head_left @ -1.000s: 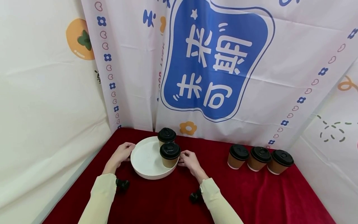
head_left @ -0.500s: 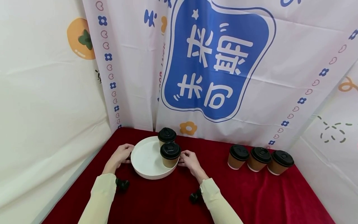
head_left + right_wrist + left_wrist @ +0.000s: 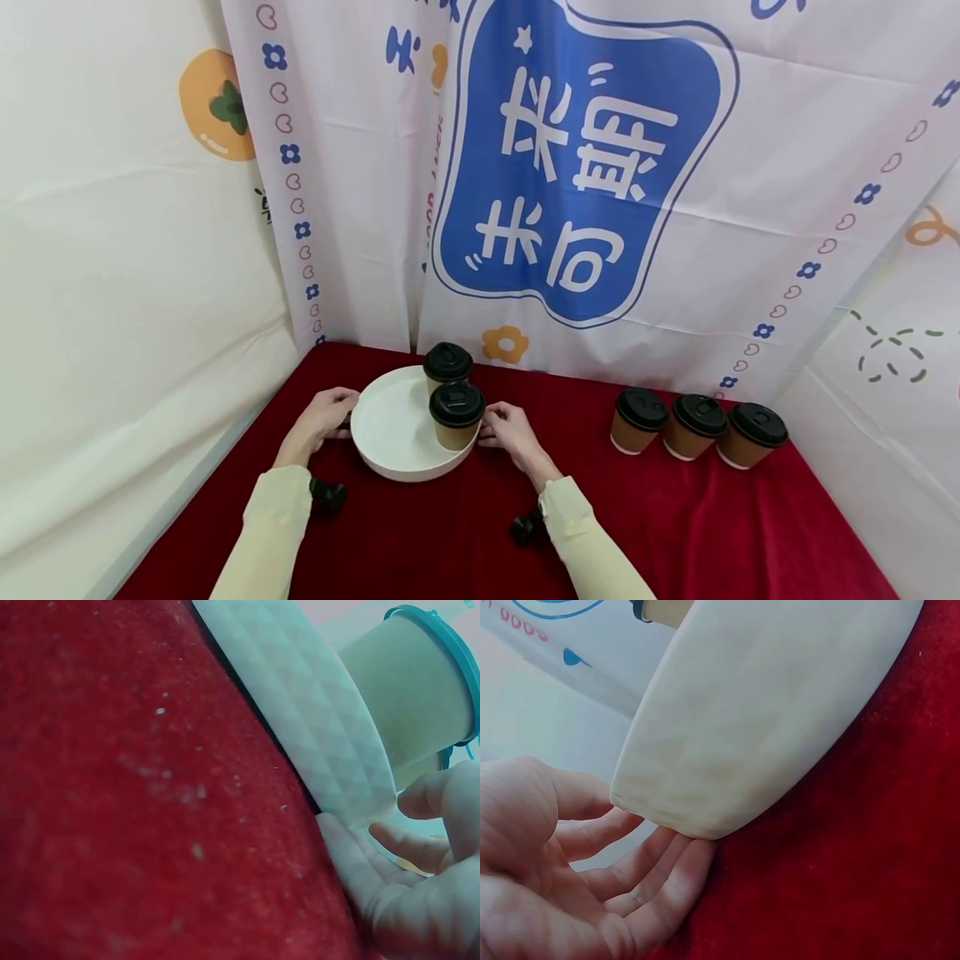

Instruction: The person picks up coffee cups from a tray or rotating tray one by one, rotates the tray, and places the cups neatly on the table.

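A round white tray [image 3: 390, 429] with a low wall lies on the red cloth, left of centre. Two lidded paper coffee cups stand upright at its right side, the near cup [image 3: 456, 425] partly covering the far cup [image 3: 447, 362]. My left hand [image 3: 328, 414] grips the tray's left edge; in the left wrist view its thumb is at the rim and its fingers [image 3: 679, 889] reach the bottom edge of the faceted wall. At the opposite edge my right hand [image 3: 510, 429] holds the tray, thumb [image 3: 424, 796] by the rim and fingertips low at the base.
Three more lidded coffee cups stand in a row at the right: a left one [image 3: 636, 421], a middle one [image 3: 693, 427] and a right one [image 3: 748, 435]. A printed white curtain [image 3: 360, 208] hangs behind the red cloth [image 3: 420, 542], with white side walls left and right.
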`<state>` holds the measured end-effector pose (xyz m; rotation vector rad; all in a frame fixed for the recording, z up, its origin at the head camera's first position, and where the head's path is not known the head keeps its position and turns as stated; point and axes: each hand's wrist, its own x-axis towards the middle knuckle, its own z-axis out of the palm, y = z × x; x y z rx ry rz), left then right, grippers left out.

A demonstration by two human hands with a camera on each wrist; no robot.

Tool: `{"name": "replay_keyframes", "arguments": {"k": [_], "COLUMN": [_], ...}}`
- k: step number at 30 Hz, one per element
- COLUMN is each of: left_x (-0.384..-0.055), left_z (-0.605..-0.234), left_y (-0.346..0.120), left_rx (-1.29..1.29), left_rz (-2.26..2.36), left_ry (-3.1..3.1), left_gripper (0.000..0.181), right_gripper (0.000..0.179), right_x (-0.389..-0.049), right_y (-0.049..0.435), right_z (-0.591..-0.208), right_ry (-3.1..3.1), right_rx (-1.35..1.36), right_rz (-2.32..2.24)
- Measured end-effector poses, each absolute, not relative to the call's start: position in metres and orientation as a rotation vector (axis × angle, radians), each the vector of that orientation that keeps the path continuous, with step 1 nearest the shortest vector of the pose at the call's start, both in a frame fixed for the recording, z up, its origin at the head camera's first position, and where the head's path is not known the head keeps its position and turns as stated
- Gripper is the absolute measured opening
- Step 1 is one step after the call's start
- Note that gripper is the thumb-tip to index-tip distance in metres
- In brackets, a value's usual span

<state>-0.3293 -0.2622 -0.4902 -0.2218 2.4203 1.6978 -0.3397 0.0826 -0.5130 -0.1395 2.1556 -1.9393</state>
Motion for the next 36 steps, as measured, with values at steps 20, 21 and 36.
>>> {"name": "replay_keyframes", "arguments": {"k": [20,21,36], "left_x": [-0.327,-0.327,-0.328], "left_z": [-0.487,-0.488,-0.486], "left_y": [-0.261,-0.261,-0.26], "left_rx": [-0.225,-0.223,-0.236], "left_rz": [1.727,1.725,1.712], "left_ry": [2.382,2.384,2.403], "left_gripper": [0.046,0.046,0.046], "right_gripper": [0.029,0.028,0.039], "right_x": [-0.344,-0.344,-0.322], "right_y": [0.089,0.089,0.073], "right_z": [-0.456,-0.454,-0.42], "right_ry": [2.404,2.442,2.905], "right_rx": [-0.261,-0.281,-0.689], "right_rz": [-1.816,-1.798,-1.377]}}
